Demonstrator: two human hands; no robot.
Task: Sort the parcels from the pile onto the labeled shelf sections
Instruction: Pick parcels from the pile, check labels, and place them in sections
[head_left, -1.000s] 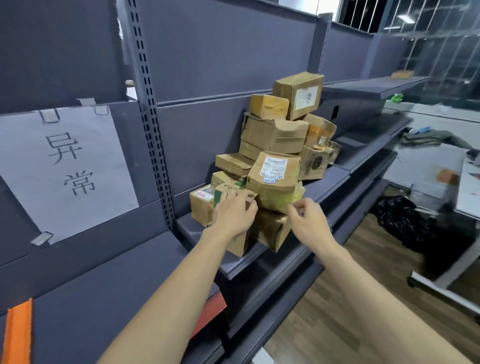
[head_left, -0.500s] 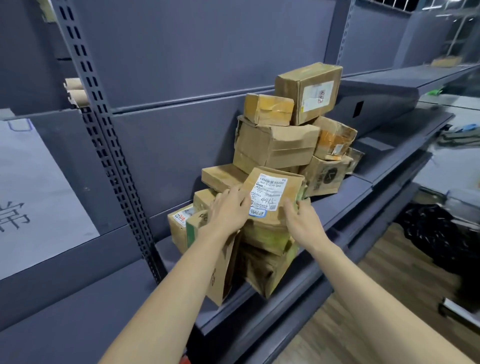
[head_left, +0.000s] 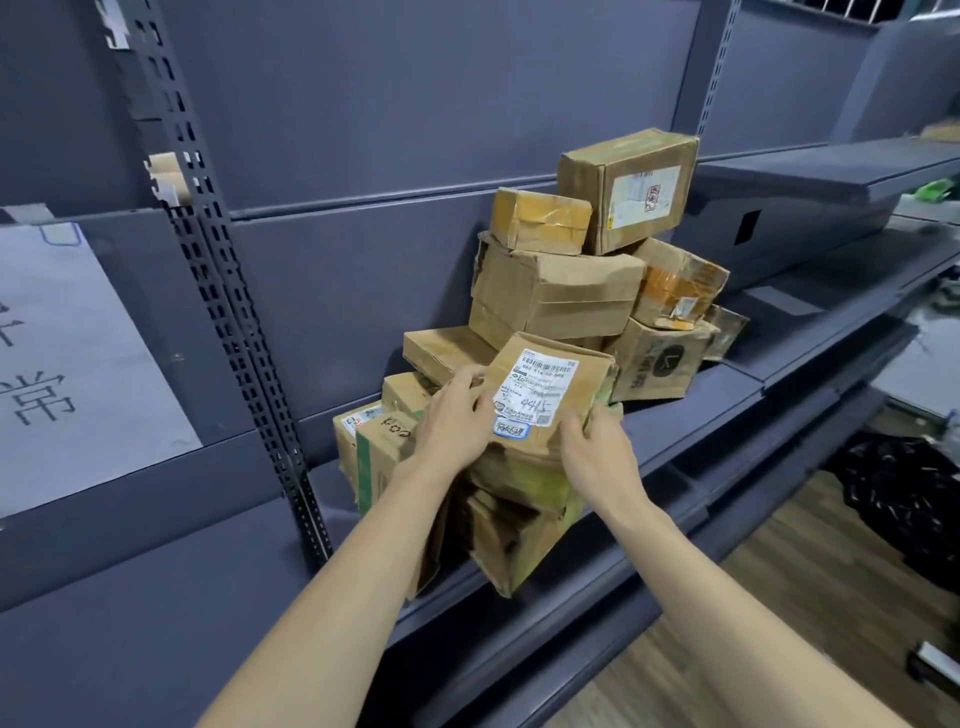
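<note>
The labelled parcel (head_left: 545, 400) sits tilted at the front of the pile (head_left: 582, 291) on the shelf (head_left: 701, 431), near its front edge, resting on a crushed box with green print (head_left: 524, 483). The left hand (head_left: 452, 421) grips its left edge, fingers curled round the corner; the right hand (head_left: 597, 447) holds its lower right corner. Both look clamped on it. Its cardboard is creased and soft, so it probably dents under pressure and seems light for its size. Holding opposite edges, clear of the white shipping label (head_left: 535, 389), looks sensible. Boxes stacked behind lean close, so lifting straight toward the person may avoid toppling them. A paper sign (head_left: 67, 364) hangs on the left section.
</note>
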